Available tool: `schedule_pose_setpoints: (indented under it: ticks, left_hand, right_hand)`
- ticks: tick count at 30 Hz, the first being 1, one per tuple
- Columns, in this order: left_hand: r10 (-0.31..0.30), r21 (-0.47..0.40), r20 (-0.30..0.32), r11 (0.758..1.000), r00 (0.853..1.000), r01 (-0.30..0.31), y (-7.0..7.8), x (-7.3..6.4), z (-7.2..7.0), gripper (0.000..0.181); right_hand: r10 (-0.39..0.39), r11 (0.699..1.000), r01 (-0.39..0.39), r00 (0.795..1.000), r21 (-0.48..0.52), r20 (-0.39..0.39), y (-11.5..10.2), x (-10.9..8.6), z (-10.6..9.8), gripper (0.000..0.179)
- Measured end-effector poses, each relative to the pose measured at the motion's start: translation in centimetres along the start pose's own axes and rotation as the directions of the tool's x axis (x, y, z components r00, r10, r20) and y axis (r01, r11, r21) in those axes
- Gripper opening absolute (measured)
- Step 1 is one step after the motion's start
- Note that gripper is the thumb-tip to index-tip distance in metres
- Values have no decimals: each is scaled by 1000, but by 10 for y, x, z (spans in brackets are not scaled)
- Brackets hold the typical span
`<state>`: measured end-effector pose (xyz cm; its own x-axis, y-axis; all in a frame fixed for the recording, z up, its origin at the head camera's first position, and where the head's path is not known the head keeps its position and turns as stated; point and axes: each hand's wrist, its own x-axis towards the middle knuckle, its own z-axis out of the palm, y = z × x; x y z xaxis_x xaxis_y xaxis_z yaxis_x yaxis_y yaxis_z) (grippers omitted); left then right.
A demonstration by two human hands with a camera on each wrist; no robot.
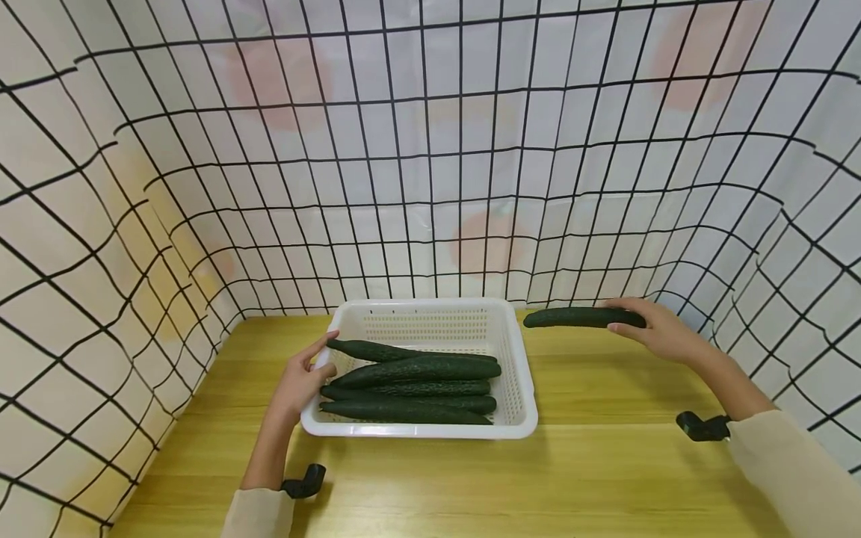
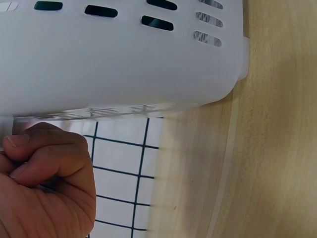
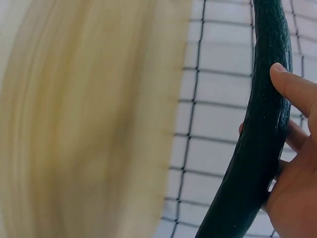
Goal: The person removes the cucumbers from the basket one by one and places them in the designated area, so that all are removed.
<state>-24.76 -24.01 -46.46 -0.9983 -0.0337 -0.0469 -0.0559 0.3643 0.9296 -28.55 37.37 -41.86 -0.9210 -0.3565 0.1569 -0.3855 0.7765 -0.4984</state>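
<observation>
A white plastic basket [image 1: 523,403] stands on the table with several dark green cucumbers [image 1: 417,368] lying lengthwise inside. My left hand [image 1: 301,379] grips its left rim; in the left wrist view the fingers [image 2: 54,158] are curled by the basket's slotted wall [image 2: 124,64]. To the right of the basket, my right hand [image 1: 655,327] holds one cucumber [image 1: 572,317] by its right end, the other end pointing at the basket. The right wrist view has the thumb [image 3: 292,87] on the near side of this cucumber [image 3: 257,134], other fingers partly hidden behind it.
Black wire grid [image 1: 424,157] with pale cloth behind it encloses the back and both sides of the wooden table [image 1: 430,486]. A black wrist mount [image 1: 304,482] sits at the left cuff, and another mount [image 1: 702,427] at the right cuff.
</observation>
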Motion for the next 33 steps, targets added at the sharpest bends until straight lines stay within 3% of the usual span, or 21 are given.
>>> schedule_pose_setpoints:
  ticks: [7, 17, 33]
  left_hand:
    - [6, -3, 0, 1000, 1000, -6, 2, 0, -1, 65]
    - [8, -60, 23, 998, 1000, -7, 3, -1, -1, 65]
    - [1, -49, 24, 999, 1000, 0, 0, 0, -1, 65]
  right_hand:
    - [-69, 997, 68, 997, -46, -17, 29, -2, 10, 46]
    - [-21, 1000, 21, 998, 4, 65, 48, 2, 31, 51]
    - [20, 997, -11, 994, -75, 107, 64, 6, 59, 51]
